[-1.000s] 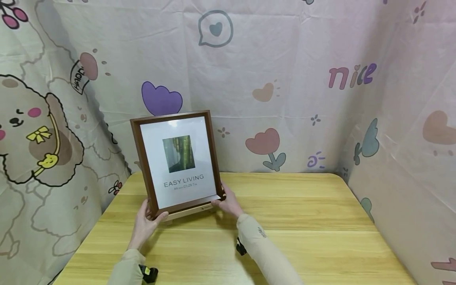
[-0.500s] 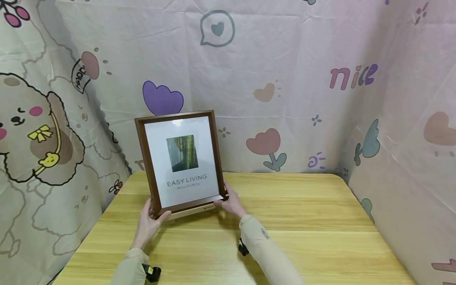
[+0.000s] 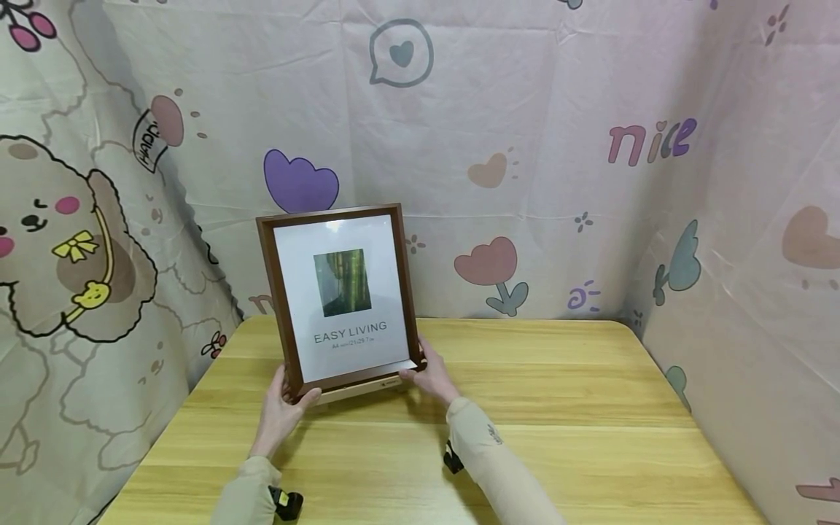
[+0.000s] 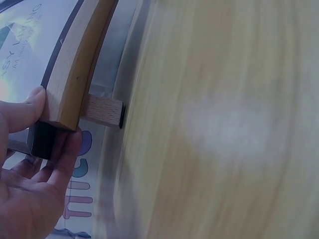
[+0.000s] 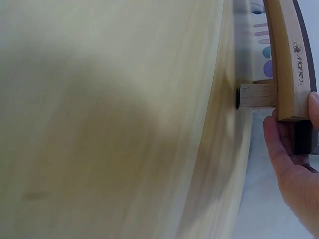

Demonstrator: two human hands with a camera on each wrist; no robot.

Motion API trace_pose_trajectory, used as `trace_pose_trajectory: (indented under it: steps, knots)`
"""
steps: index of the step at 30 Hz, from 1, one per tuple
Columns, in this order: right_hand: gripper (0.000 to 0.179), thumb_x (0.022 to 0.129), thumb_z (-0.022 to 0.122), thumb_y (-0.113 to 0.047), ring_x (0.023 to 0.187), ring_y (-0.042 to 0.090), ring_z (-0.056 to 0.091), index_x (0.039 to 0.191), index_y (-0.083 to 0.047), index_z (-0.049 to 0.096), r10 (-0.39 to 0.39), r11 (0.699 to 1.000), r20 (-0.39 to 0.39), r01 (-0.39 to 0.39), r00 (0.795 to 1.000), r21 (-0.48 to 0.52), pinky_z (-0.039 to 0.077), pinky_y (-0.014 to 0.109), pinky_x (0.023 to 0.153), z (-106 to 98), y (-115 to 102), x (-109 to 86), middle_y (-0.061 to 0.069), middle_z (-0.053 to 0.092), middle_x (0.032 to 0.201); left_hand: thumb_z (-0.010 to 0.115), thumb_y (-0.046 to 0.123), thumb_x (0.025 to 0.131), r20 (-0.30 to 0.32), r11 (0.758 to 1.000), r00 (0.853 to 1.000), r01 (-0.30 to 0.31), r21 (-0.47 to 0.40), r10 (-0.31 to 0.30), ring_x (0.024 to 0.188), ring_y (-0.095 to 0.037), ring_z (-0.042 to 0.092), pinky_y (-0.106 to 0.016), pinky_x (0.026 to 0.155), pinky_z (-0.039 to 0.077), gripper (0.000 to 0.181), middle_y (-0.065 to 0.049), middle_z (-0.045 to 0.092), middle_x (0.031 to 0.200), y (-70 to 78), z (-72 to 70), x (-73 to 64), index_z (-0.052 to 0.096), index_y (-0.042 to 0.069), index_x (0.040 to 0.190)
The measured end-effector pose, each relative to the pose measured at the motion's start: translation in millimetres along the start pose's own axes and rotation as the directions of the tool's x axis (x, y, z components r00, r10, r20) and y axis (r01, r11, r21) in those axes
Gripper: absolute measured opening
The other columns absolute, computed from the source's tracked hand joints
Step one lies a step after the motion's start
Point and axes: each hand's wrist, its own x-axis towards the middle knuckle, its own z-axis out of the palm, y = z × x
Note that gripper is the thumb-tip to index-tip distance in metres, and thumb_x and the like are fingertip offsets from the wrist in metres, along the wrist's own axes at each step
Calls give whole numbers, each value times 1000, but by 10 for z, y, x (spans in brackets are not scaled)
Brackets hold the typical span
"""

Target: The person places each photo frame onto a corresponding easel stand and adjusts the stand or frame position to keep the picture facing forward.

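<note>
A brown picture frame (image 3: 344, 343) with a white "EASY LIVING" sheet stands leaning back, tilted a little, on the light wooden ledge (image 3: 359, 391) of a stand. My left hand (image 3: 278, 419) grips the lower left corner. In the left wrist view its thumb presses the end of the ledge (image 4: 75, 64), with the fingers under and behind. At the lower right corner, my right hand (image 3: 434, 375) holds frame and ledge between thumb and fingers. Short wooden feet (image 4: 102, 110) of the stand show below the ledge (image 5: 286, 59) in both wrist views. The rest of the stand is hidden behind the frame.
The light wood-grain table (image 3: 558, 408) extends to the right and in front of the frame. A printed cloth (image 3: 558, 95) hangs behind the table and along both sides. Each wrist carries a small black camera (image 3: 286, 503).
The picture frame, its stand and both hands have shifted a little to the right together. The grip of both hands looks the same.
</note>
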Motion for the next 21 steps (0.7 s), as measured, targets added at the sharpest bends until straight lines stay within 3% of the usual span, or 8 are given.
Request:
trace_pose_trajectory:
  steps: [5, 7, 13, 19, 21]
  knots:
    - [94, 85, 77, -7, 124, 44, 57, 161, -10, 22, -11, 1000, -6, 12, 1000, 9, 46, 58, 110, -35, 15, -16, 30, 53, 142, 75, 21, 92, -24, 999, 999, -41, -3, 41, 133, -47, 50, -61, 109, 44, 82, -30, 50, 145, 10, 56, 12, 26, 3, 156]
    - [93, 84, 77, -6, 120, 43, 59, 160, -9, 23, -14, 1000, -8, 15, 1000, 17, 49, 57, 107, -47, 15, -23, 30, 55, 138, 74, 21, 92, -21, 999, 999, -40, -11, 40, 133, -48, 49, -62, 110, 44, 83, -31, 49, 146, 22, 67, 12, 26, 2, 156]
    - [94, 85, 77, -9, 135, 46, 49, 161, -10, 21, 17, 1000, -13, -16, 1000, 26, 39, 60, 116, -78, 13, -44, 27, 44, 153, 74, 20, 92, -4, 999, 999, -34, -38, 34, 134, -48, 49, -61, 111, 43, 84, -31, 48, 147, 63, 91, 16, 24, 4, 158]
    - [96, 84, 77, -7, 124, 44, 56, 161, -10, 20, 19, 999, -18, -18, 1000, 34, 47, 58, 109, -109, 54, -48, 29, 50, 145, 74, 21, 92, -9, 999, 999, -42, -32, 42, 134, -47, 49, -62, 111, 43, 84, -30, 49, 147, 55, 141, 30, 25, 5, 158]
    - [96, 84, 77, -7, 132, 46, 51, 161, -9, 20, 28, 999, -20, -27, 999, 38, 41, 60, 114, -117, 62, -53, 27, 42, 154, 74, 21, 92, -8, 999, 999, -39, -30, 38, 135, -48, 47, -62, 112, 42, 85, -31, 47, 148, 55, 152, 31, 23, 4, 158]
